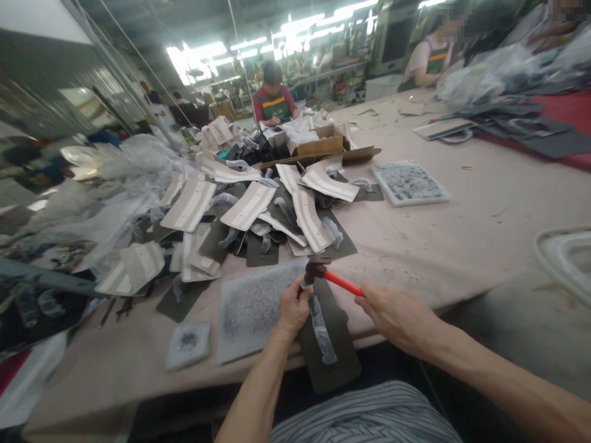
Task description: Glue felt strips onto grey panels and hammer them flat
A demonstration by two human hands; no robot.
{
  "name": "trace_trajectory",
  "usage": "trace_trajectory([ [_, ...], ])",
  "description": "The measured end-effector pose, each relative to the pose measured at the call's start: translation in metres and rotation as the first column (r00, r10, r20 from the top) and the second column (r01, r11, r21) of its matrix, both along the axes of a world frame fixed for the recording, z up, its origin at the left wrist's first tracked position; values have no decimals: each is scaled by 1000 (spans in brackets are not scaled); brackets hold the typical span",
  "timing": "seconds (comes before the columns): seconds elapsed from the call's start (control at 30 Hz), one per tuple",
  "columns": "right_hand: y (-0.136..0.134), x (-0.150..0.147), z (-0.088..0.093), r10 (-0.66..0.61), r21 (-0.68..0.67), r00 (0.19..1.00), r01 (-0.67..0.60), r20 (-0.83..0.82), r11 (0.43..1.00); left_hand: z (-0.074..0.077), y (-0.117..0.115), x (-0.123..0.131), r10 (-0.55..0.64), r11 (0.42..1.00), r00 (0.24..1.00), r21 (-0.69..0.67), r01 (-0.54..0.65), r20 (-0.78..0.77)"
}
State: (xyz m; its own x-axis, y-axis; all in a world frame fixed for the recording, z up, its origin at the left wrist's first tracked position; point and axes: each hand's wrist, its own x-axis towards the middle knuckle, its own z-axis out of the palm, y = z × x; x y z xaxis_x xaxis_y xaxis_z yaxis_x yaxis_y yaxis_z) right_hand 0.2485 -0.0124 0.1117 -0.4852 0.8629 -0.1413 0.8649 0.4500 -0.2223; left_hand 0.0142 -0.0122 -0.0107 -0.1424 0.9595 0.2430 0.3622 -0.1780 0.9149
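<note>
My right hand (397, 317) is closed around the red handle of a hammer (342, 282), whose dark head is at the top of a short upright punch (305, 284). That punch stands in the closed fingers of my left hand (293, 307), above the worn white pad (252, 307). Beside my left hand, a dark green flat panel (330, 344) overlaps the pad and hangs over the table's front edge. A plastic-wrapped handle strap (322, 329) lies along the panel. The punch's lower tip is hidden by my fingers.
Pale curved panels (247, 206) and wrapped straps are heaped behind the pad. A small marked block (188, 346) sits left, another marked white board (410, 183) farther back right. Beyond are a cardboard box (321, 143), a co-worker (277, 101) and dark sheets (521, 132). A pale tub (566, 252) stands right.
</note>
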Motion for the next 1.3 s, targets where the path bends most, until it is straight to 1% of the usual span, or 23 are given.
trace_trajectory([
  [0.1,15,14,-15,-90,-93,996,88,-23,992,0,0,0,3,1000,1000,1,-3,11],
  [0.2,30,23,-40,-156,-114,987,160,44,981,-1,0,1,15,1000,999,-2,-15,31],
  [0.23,34,23,-47,-171,-89,983,177,72,980,-1,1,1,21,1000,999,-4,-21,39],
  [0.3,35,17,-55,-161,38,985,159,58,986,-1,1,0,32,999,998,-8,-32,50],
  [0.33,32,10,-56,-116,123,993,114,6,986,-1,1,0,41,999,998,-10,-40,54],
  [0.37,28,3,-56,-25,200,998,35,-55,979,0,1,0,51,999,997,-12,-51,55],
  [0.43,15,-16,-52,264,285,955,-217,-137,934,1,1,0,75,997,995,-22,-73,68],
  [0.5,-1,-34,-51,543,254,830,-502,-126,827,1,2,1,95,995,990,-47,-91,107],
  [0.53,-8,-42,-52,639,228,764,-609,-89,760,1,3,1,105,993,984,-65,-97,140],
  [0.57,-15,-49,-55,696,210,717,-675,-42,708,0,4,2,115,991,977,-87,-100,182],
  [0.63,-24,-58,-62,720,211,692,-711,43,671,1,8,4,154,983,947,-142,-118,282],
  [0.67,-27,-62,-64,707,227,703,-702,75,675,2,10,4,194,975,917,-170,-142,348],
  [0.73,-29,-67,-65,635,278,762,-642,125,715,10,14,2,300,952,818,-213,-221,491],
  [0.8,-28,-71,-58,506,302,849,-527,150,794,28,16,-4,370,928,708,-200,-315,602],
  [0.83,-26,-73,-52,418,291,897,-443,146,848,39,15,-9,374,921,682,-164,-353,628],
  [0.87,-23,-75,-45,321,267,938,-344,127,900,52,14,-13,358,919,688,-108,-379,632],
  [0.93,-18,-79,-31,146,195,988,-151,42,969,75,10,-21,313,921,754,10,-389,578],
  [1.0,-15,-82,-25,31,127,996,-20,-86,992,90,5,-24,273,933,826,71,-352,494],
  [1.03,-15,-83,-25,-8,90,990,21,-144,996,92,3,-23,253,945,855,75,-320,452],
  [1.07,-16,-85,-28,-42,46,982,51,-184,998,90,2,-21,231,957,879,64,-282,417],
  [1.13,-20,-89,-39,-95,-45,976,88,-197,995,78,1,-13,185,978,911,16,-206,369],
  [1.2,-28,-93,-51,-115,-99,982,101,-149,990,59,1,-5,157,987,920,-29,-157,359],
  [1.3,-40,-97,-64,-98,-94,993,92,-59,991,31,2,0,129,991,919,-71,-111,372],
])
